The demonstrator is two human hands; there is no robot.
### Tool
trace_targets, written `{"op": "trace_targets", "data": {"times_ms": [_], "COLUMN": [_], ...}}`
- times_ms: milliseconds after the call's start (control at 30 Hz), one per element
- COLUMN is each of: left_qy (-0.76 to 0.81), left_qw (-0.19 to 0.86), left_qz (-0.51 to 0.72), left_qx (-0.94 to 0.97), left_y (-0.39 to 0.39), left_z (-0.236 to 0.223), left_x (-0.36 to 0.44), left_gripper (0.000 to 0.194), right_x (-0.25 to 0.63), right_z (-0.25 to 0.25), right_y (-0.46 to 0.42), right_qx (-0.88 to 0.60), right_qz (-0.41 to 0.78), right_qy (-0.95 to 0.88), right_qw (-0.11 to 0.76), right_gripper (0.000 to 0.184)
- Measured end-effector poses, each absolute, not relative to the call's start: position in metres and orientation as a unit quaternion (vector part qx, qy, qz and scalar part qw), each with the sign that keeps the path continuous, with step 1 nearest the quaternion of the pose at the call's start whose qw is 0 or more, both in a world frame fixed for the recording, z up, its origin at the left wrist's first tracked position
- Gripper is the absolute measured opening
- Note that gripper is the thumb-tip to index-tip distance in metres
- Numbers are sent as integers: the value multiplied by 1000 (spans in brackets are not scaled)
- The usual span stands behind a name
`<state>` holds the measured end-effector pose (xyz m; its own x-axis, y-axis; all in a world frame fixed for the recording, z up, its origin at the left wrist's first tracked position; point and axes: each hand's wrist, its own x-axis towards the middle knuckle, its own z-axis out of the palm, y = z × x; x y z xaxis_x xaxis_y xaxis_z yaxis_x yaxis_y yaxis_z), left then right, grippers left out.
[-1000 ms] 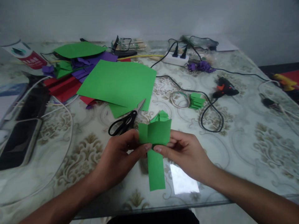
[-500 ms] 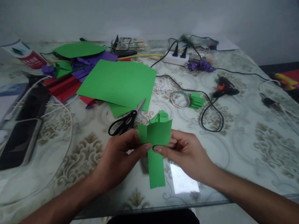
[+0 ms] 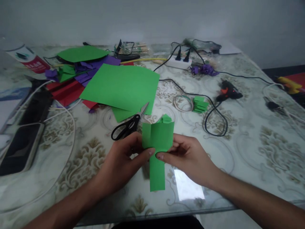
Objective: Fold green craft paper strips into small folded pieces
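- The largest thing is the table (image 3: pixel 245 127), with pale surface, brown-grey flower pattern and shiny top.
- On it, beyond the hands, lies a large flat sheet of bright green paper (image 3: pixel 124 86), over other papers on the left side.
- The left hand (image 3: pixel 126 156) and the right hand (image 3: pixel 188 152) are both pinching one paper between them. Each thumb presses on the near face; the other fingers are partly hidden behind. The thumb tips come close, with a narrow gap between them.
- This paper is a T-like piece of bright green paper (image 3: pixel 158 140), directly between the two hands. Its long axis runs from the person's body toward the far side, across the line from hand to hand. Neither hand is clearly nearer; both touch it at the narrow neck. The wide part is at the far end, with a vertical crease near its left side; the narrow strip, smooth and straight-edged, hangs toward the body.
- Scissors with black handles and grey blades (image 3: pixel 130 125) lie just beyond the left hand, tips pointing away.
- A black glue gun with orange trigger (image 3: pixel 228 90) rests farther, on the right.
- The smallest is a folded bit of green paper (image 3: pixel 165 119), showing behind the wide end; I cannot tell if they are joined.
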<state>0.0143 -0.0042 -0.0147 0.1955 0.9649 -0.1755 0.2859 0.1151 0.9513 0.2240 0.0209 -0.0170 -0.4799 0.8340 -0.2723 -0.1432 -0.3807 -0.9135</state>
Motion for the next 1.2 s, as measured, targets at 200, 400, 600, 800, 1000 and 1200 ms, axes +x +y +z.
{"op": "trace_targets", "data": {"times_ms": [200, 400, 600, 800, 1000, 1200], "left_qy": [505, 504, 497, 518, 519, 496], "left_qw": [577, 607, 620, 595, 590, 631], "left_qz": [333, 340, 357, 369, 393, 367], "left_qx": [549, 512, 491, 492, 478, 471], "left_y": [-1, 2, 1, 2, 0, 0], "left_z": [-14, -14, -17, -18, -20, -18], "left_x": [15, 14, 16, 13, 17, 24], "left_gripper": [18, 21, 24, 30, 32, 18], "right_x": [225, 226, 223, 222, 222, 223], "right_z": [-16, -11, -15, -16, -17, -18], "right_y": [21, 23, 23, 24, 24, 23], "right_qx": [-389, -380, -380, -362, -360, -369], "right_qz": [741, 742, 751, 761, 760, 748], "right_qy": [-446, -458, -436, -420, -420, -413], "right_qw": [318, 309, 319, 337, 341, 365], "right_gripper": [27, 23, 28, 30, 33, 32]}}
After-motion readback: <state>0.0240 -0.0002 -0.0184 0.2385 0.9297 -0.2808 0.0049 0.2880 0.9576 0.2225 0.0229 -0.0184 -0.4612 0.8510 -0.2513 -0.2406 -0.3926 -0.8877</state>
